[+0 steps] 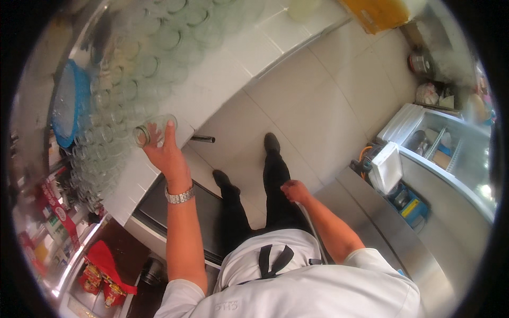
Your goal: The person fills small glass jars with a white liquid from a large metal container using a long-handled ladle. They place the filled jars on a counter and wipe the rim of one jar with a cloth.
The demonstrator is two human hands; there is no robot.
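My left hand grips a clear glass jar, its threaded mouth tilted towards the left. The jar is over the edge of a white tiled counter, beside many similar glass jars standing in rows. My right hand hangs in front of my dark trouser leg, with its fingers curled in and nothing seen in them. A thin pale cord runs by its wrist.
A blue-rimmed round basket stands beyond the jars. A metal tube juts from the counter. On the right are a steel worktop, a white-lidded box and a glass-topped chest freezer. Red cloth lies at lower left.
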